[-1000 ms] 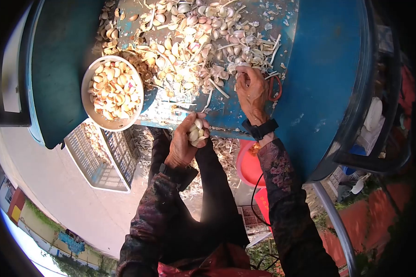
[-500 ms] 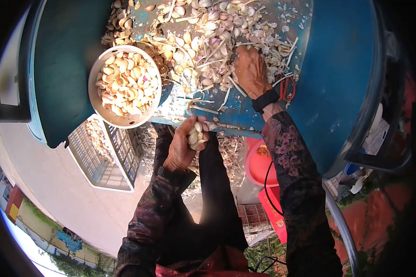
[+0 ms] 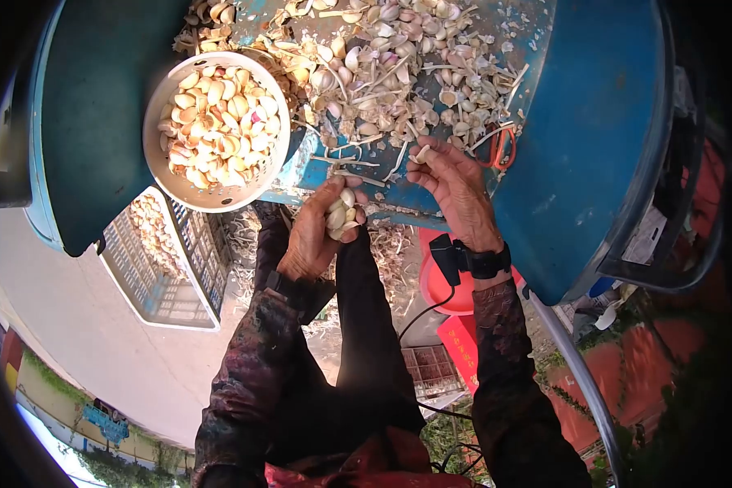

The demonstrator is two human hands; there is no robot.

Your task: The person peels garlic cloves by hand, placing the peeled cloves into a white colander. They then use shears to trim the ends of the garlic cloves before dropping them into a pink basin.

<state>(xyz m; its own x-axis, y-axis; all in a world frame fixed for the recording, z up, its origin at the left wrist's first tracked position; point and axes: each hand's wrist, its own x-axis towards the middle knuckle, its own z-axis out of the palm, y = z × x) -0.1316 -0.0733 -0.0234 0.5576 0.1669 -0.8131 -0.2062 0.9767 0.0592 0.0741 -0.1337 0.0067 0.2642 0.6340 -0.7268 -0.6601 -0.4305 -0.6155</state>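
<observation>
Several pale garlic cloves (image 3: 341,215) rest in the curled fingers of my left hand (image 3: 307,234), just off the near edge of the blue table. My right hand (image 3: 462,195) pinches a single garlic clove (image 3: 420,154) between thumb and fingertips, to the right of the left hand. Beyond both hands spreads a heap of unpeeled garlic cloves (image 3: 394,61) mixed with dry skins and stems. Left of the heap stands a round pale bowl (image 3: 151,134) full of cloves. Red-handled scissors (image 3: 503,149) lie beside my right hand.
A blue table (image 3: 581,130) with raised curved sides surrounds the heap. Below its left side stands a plastic crate (image 3: 211,268) holding more cloves. Under my right wrist are a red basin (image 3: 429,281) and a dark cable (image 3: 419,317). Dry scraps litter the ground.
My right hand has come back from the heap toward my left hand and now pinches a clove. My left hand still holds its cloves. The view has shifted slightly.
</observation>
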